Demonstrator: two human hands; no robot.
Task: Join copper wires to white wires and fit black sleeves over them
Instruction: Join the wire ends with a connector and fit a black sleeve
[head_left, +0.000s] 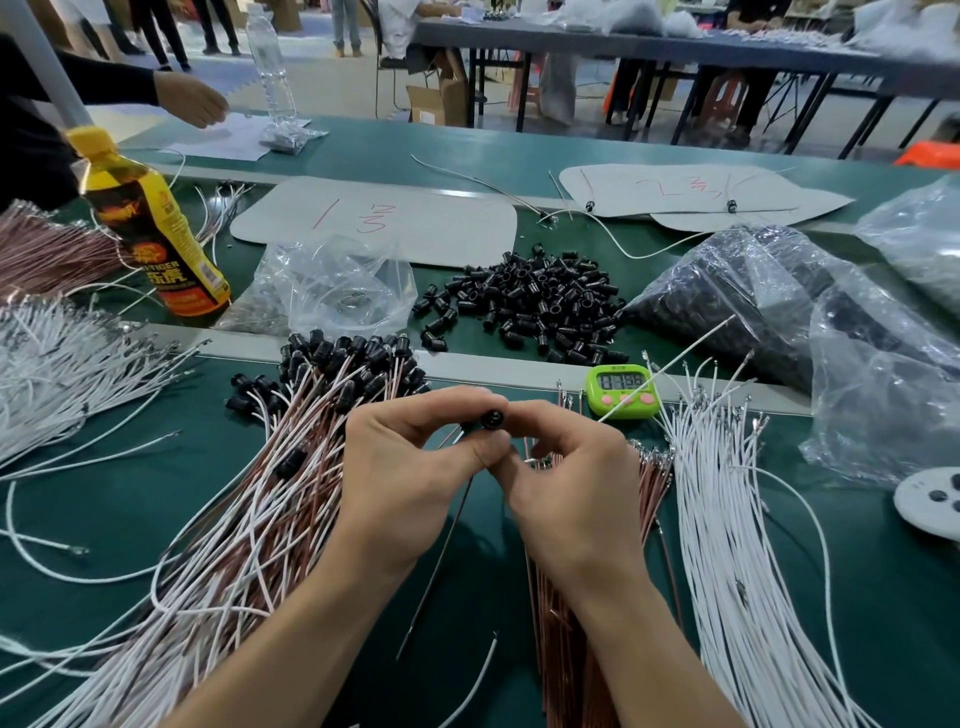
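My left hand (410, 467) and my right hand (566, 478) meet above the green table, fingertips together. Between them sits one black sleeve (492, 419), pinched by my left thumb and forefinger. My right hand's fingers curl round a white wire (670, 364) that runs up and to the right from the sleeve. A thin dark wire (441, 561) hangs down below the hands. Loose black sleeves (535, 306) lie piled beyond. Finished wires with sleeves (291, 467) fan out on the left, copper wires (561, 623) lie under my right wrist, and white wires (727, 545) lie on the right.
A green timer (622, 391) stands just beyond my right hand. A yellow bottle (150, 228) stands at the left, with clear bags (337, 291) beside it and bags of parts (779, 301) at the right. Another person's hand (192, 98) reaches in at top left.
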